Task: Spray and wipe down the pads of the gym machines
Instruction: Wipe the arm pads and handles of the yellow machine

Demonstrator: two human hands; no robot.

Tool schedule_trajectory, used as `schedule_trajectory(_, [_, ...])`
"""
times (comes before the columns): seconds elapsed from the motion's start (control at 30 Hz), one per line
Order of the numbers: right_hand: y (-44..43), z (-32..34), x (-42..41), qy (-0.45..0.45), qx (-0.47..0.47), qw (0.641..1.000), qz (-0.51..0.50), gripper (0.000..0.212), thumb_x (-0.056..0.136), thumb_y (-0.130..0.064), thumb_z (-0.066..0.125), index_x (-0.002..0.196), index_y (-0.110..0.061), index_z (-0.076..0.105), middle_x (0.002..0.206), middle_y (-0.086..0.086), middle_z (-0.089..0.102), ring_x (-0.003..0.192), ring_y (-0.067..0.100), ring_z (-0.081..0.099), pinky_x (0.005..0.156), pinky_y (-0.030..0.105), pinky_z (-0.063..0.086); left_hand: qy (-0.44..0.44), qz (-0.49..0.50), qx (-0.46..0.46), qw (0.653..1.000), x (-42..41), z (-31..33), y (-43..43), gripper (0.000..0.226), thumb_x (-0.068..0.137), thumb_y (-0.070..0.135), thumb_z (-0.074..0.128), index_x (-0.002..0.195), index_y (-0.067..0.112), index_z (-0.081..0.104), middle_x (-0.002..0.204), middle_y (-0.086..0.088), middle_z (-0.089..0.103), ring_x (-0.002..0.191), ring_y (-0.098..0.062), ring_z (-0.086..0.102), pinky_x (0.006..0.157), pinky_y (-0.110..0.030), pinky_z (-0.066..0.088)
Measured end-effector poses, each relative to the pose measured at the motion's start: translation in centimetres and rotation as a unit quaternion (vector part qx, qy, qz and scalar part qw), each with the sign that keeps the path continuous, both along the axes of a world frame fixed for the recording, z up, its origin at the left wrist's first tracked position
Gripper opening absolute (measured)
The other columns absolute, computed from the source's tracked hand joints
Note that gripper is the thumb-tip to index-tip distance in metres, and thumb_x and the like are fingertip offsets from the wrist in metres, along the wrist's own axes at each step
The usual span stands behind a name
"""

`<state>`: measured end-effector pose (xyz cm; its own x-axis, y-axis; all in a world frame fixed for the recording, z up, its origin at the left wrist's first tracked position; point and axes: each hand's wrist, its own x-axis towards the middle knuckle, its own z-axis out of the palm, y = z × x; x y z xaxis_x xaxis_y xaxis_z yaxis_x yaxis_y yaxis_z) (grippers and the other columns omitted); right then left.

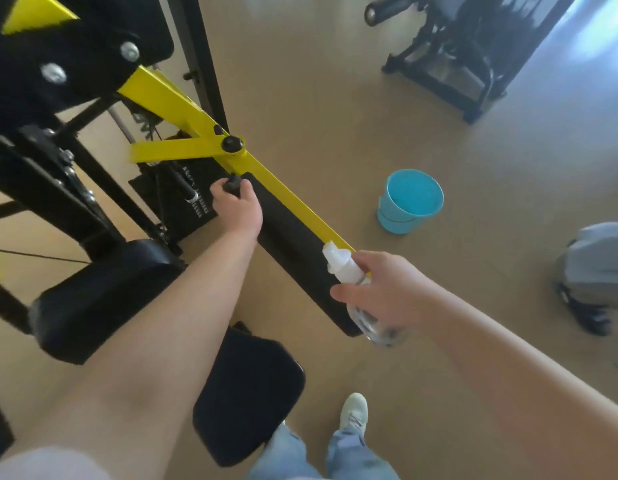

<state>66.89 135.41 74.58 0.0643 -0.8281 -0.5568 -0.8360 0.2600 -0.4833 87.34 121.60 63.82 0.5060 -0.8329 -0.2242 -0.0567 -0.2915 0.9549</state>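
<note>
Left hand (pixel 237 207) grips a black handle (pixel 233 182); right hand (pixel 382 291) holds the spray bottle (pixel 347 270).

The long black pad (pixel 293 244) lies bare between the left hand (pixel 236 206), which grips a black knob (pixel 233 183) at its far end, and the right hand (pixel 387 292), which holds a spray bottle (pixel 356 289) over its near end. A yellow arm (pixel 183 109) runs along the pad's right edge. To the left, black frame bars (pixel 68 199) and a thick cushion (pixel 99 296) crowd the way. To the right, open floor (pixel 370 133) reaches a blue bucket (pixel 409 202), with a grey bag (pixel 598 265) farther right.
</note>
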Motion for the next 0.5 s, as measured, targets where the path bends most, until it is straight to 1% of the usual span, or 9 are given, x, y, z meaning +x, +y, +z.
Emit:
schedule_trajectory(0.07, [-0.9, 0.3, 1.0, 0.008, -0.012, 1.0, 0.003, 0.036, 0.09, -0.053, 0.07, 0.117, -0.033, 0.059, 0.101, -0.011, 0.065, 0.086, 0.011, 0.063, 0.074, 0.032, 0.056, -0.011, -0.012, -0.017, 1.0, 0.0, -0.8, 0.7, 0.044, 0.105, 0.025, 0.051, 0.142, 0.005, 0.037, 0.142, -0.017, 0.046, 0.119, -0.025, 0.053, 0.095, -0.026, 0.044])
schedule_trajectory(0.17, [-2.6, 1.0, 2.0, -0.003, -0.048, 0.999, -0.011, 0.026, 0.087, -0.052, 0.07, 0.098, -0.032, 0.059, 0.091, -0.006, 0.066, 0.084, 0.015, 0.065, 0.076, 0.038, 0.057, -0.067, -0.08, -0.057, 0.993, -2.4, -2.4, 5.4, 0.041, 0.103, 0.032, 0.051, 0.132, 0.004, 0.044, 0.146, -0.023, 0.037, 0.132, -0.032, 0.044, 0.103, -0.023, 0.038])
schedule_trajectory(0.2, [-3.3, 1.3, 2.4, -0.007, -0.059, 0.998, -0.015, 0.024, 0.087, -0.051, 0.07, 0.094, -0.031, 0.058, 0.089, -0.005, 0.066, 0.083, 0.017, 0.065, 0.075, 0.038, 0.056, -0.082, -0.112, -0.07, 0.988, -3.5, -3.0, 7.7, 0.038, 0.101, 0.037, 0.052, 0.126, 0.009, 0.045, 0.15, -0.027, 0.03, 0.142, -0.034, 0.035, 0.111, -0.029, 0.038])
schedule_trajectory(0.23, [-3.9, 1.4, 2.7, -0.013, -0.071, 0.997, -0.021, 0.023, 0.087, -0.05, 0.07, 0.092, -0.031, 0.057, 0.088, -0.004, 0.065, 0.082, 0.017, 0.065, 0.072, 0.037, 0.054, -0.094, -0.155, -0.08, 0.98, -4.8, -3.3, 10.3, 0.034, 0.1, 0.039, 0.053, 0.122, 0.014, 0.045, 0.156, -0.03, 0.019, 0.153, -0.031, 0.018, 0.118, -0.03, 0.032])
schedule_trajectory(0.3, [-5.2, 1.6, 3.0, -0.034, -0.09, 0.994, -0.045, 0.02, 0.087, -0.048, 0.07, 0.09, -0.031, 0.058, 0.086, -0.006, 0.064, 0.078, 0.016, 0.062, 0.067, 0.033, 0.05, -0.146, -0.244, -0.112, 0.952, -6.9, -3.5, 14.4, 0.022, 0.1, 0.032, 0.053, 0.115, 0.019, 0.044, 0.162, -0.033, 0.0, 0.153, -0.015, -0.018, 0.125, -0.026, 0.009])
schedule_trajectory(0.33, [-5.7, 1.5, 3.1, -0.045, -0.093, 0.993, -0.057, 0.02, 0.087, -0.047, 0.07, 0.091, -0.031, 0.059, 0.085, -0.005, 0.064, 0.076, 0.015, 0.061, 0.067, 0.033, 0.049, -0.189, -0.272, -0.14, 0.933, -7.4, -3.8, 15.3, 0.02, 0.099, 0.032, 0.051, 0.113, 0.021, 0.042, 0.162, -0.034, -0.001, 0.151, -0.017, -0.026, 0.126, -0.034, 0.002])
schedule_trajectory(0.4, [-6.7, 1.3, 3.1, -0.065, -0.091, 0.991, -0.075, 0.021, 0.086, -0.047, 0.071, 0.089, -0.028, 0.061, 0.084, -0.004, 0.065, 0.074, 0.016, 0.062, 0.071, 0.037, 0.053, -0.251, -0.277, -0.159, 0.914, -7.0, -4.1, 13.8, 0.021, 0.095, 0.036, 0.046, 0.112, 0.023, 0.043, 0.164, -0.03, 0.002, 0.15, -0.027, -0.03, 0.125, -0.054, 0.002])
schedule_trajectory(0.43, [-7.2, 1.3, 3.0, -0.069, -0.089, 0.991, -0.076, 0.022, 0.085, -0.047, 0.071, 0.089, -0.028, 0.062, 0.084, -0.002, 0.066, 0.075, 0.017, 0.063, 0.073, 0.038, 0.055, -0.268, -0.259, -0.154, 0.915, -6.2, -3.9, 11.9, 0.023, 0.095, 0.037, 0.046, 0.113, 0.023, 0.047, 0.165, -0.027, 0.004, 0.152, -0.032, -0.026, 0.125, -0.059, 0.005])
schedule_trajectory(0.5, [-7.9, 1.2, 2.9, -0.069, -0.081, 0.992, -0.066, 0.022, 0.086, -0.046, 0.071, 0.091, -0.027, 0.062, 0.086, 0.0, 0.066, 0.077, 0.019, 0.063, 0.076, 0.039, 0.055, -0.271, -0.206, -0.113, 0.933, -4.0, -2.9, 7.3, 0.025, 0.098, 0.034, 0.053, 0.117, 0.018, 0.056, 0.168, -0.022, 0.005, 0.154, -0.041, -0.014, 0.124, -0.06, 0.008])
